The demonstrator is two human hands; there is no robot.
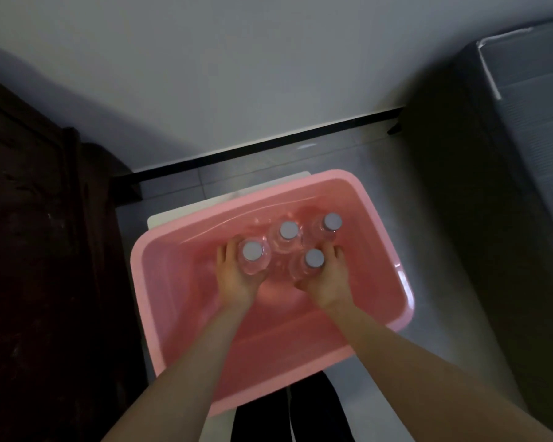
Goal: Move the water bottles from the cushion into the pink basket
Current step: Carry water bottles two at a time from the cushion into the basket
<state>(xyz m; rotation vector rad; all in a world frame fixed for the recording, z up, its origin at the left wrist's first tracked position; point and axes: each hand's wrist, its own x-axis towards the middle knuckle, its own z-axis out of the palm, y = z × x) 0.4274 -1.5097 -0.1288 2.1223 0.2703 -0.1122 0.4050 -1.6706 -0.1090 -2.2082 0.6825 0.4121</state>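
Several clear water bottles with grey caps stand upright inside the pink basket (160, 317). My left hand (235, 280) grips the front left bottle (253, 252) down inside the basket. My right hand (328, 279) grips the front right bottle (313, 259). Behind them stand two more bottles, one in the middle (288, 230) and one at the right (332, 222), touched by neither hand. The bottles sit close together near the basket's far half.
The basket rests on a white stand (160, 218) over a grey tiled floor. A dark wooden cabinet (39, 250) stands at the left. A dark grey cushion or mattress (505, 186) fills the right side. A white wall with a black skirting lies behind.
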